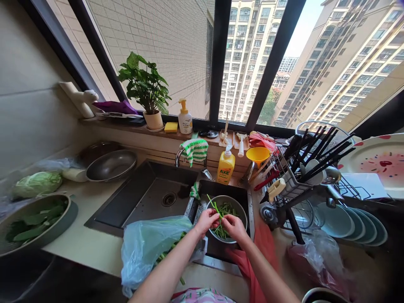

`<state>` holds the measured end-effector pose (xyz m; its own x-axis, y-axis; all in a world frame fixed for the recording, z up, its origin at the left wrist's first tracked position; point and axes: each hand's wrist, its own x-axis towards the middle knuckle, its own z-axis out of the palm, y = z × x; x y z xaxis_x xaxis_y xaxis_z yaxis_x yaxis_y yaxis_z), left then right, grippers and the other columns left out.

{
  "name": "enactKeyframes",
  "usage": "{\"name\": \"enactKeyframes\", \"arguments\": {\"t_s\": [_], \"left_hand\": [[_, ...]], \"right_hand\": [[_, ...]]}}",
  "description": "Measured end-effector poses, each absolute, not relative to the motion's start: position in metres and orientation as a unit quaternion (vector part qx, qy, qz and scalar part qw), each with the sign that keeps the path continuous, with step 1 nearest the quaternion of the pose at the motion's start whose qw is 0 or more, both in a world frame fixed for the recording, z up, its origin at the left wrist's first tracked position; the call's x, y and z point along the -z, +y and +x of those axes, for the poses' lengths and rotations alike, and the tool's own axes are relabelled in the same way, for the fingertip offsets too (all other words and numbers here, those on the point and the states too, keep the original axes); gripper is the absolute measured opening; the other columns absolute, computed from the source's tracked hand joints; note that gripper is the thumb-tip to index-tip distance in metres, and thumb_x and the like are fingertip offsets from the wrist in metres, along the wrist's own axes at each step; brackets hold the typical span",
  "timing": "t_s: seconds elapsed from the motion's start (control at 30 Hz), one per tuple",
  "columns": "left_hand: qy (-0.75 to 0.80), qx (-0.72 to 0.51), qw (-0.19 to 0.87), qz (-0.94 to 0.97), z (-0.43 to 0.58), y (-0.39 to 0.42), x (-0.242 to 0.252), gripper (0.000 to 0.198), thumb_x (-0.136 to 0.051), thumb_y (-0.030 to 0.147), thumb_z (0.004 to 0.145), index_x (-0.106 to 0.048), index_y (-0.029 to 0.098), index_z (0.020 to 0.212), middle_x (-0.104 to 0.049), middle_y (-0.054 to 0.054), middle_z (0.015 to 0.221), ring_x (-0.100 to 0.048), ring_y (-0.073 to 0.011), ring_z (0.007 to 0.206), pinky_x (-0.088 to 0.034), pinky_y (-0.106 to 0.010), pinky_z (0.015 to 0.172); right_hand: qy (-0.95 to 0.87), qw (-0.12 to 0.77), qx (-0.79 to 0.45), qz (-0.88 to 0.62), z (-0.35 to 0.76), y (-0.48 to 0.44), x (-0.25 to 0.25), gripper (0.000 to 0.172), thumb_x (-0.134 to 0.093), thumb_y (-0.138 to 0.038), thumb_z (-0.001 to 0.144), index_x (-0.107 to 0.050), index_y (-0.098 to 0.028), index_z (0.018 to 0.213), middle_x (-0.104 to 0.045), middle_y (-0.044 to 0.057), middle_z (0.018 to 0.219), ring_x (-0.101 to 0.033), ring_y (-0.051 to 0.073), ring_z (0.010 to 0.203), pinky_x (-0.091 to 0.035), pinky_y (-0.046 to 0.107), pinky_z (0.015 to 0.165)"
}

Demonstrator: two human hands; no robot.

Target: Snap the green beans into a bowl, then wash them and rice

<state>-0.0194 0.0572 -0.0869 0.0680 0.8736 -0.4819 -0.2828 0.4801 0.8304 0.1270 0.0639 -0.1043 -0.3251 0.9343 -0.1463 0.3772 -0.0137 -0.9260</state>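
While over bowl [227, 200], plastic bag [154, 252] beside

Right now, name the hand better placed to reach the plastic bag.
Left, probably: the left hand is next to the plastic bag; the right hand is farther off, over the bowl.

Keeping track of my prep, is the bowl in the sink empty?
Not empty: the grey bowl holds a loose pile of green beans.

A home kitchen, with a steel double sink [142, 202] and dish rack [284, 168]
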Motion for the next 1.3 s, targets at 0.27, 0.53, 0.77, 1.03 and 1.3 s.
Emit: {"name": "enactKeyframes", "arguments": {"t_s": [0.27, 0.53, 0.77, 1.03, 1.3], "left_hand": [[0.543, -0.401, 0.655, 0.340, -0.013, 0.055, 0.095, 0.042, -0.072, 0.048, 0.054, -0.049, 0.015, 0.063, -0.056, 0.003, 0.052, -0.049, -0.0073, 0.044, -0.039, -0.021, 0.047], [0.560, -0.388, 0.639, 0.358, -0.010, 0.055, 0.102, 0.036, -0.069, 0.044, 0.058, -0.044, 0.018, 0.056, -0.050, 0.005, 0.042, -0.044, -0.0078, 0.037, -0.034, -0.022, 0.042], [0.563, -0.376, 0.641, 0.361, -0.001, 0.041, 0.102, 0.029, -0.065, 0.038, 0.063, -0.045, 0.018, 0.057, -0.049, 0.006, 0.042, -0.045, -0.0076, 0.038, -0.034, -0.021, 0.042], [0.549, -0.424, 0.652, 0.305, -0.001, 0.045, 0.098, 0.019, -0.067, 0.027, 0.062, -0.053, 0.015, 0.067, -0.053, 0.005, 0.055, -0.050, -0.0065, 0.046, -0.036, -0.017, 0.045], [0.522, -0.472, 0.671, 0.233, -0.002, 0.058, 0.091, 0.033, -0.073, 0.035, 0.056, -0.055, 0.014, 0.073, -0.054, 0.003, 0.064, -0.050, -0.0057, 0.053, -0.041, -0.018, 0.052]], "right_hand": [[-0.746, 0.219, -0.364, -0.513, 0.130, 0.056, 0.095, 0.034, -0.040, -0.037, 0.081, -0.057, -0.017, 0.058, -0.050, -0.002, 0.049, -0.038, 0.009, 0.046, -0.023, 0.022, 0.046], [-0.689, 0.244, -0.360, -0.580, 0.119, 0.047, 0.101, 0.029, -0.041, -0.030, 0.075, -0.049, -0.019, 0.051, -0.048, -0.002, 0.043, -0.041, 0.009, 0.042, -0.024, 0.021, 0.043], [-0.422, 0.340, -0.544, -0.640, 0.114, 0.052, 0.123, 0.023, -0.051, -0.037, 0.063, -0.046, -0.020, 0.049, -0.048, -0.003, 0.042, -0.043, 0.010, 0.037, -0.030, 0.021, 0.039], [-0.361, 0.330, -0.662, -0.568, 0.137, 0.057, 0.121, 0.031, -0.058, -0.049, 0.059, -0.049, -0.020, 0.064, -0.054, -0.003, 0.052, -0.048, 0.010, 0.047, -0.035, 0.020, 0.044], [-0.601, 0.299, -0.500, -0.547, 0.139, 0.046, 0.118, 0.022, -0.044, -0.038, 0.070, -0.042, -0.020, 0.058, -0.039, -0.006, 0.050, -0.034, 0.009, 0.048, -0.025, 0.021, 0.045]]}}
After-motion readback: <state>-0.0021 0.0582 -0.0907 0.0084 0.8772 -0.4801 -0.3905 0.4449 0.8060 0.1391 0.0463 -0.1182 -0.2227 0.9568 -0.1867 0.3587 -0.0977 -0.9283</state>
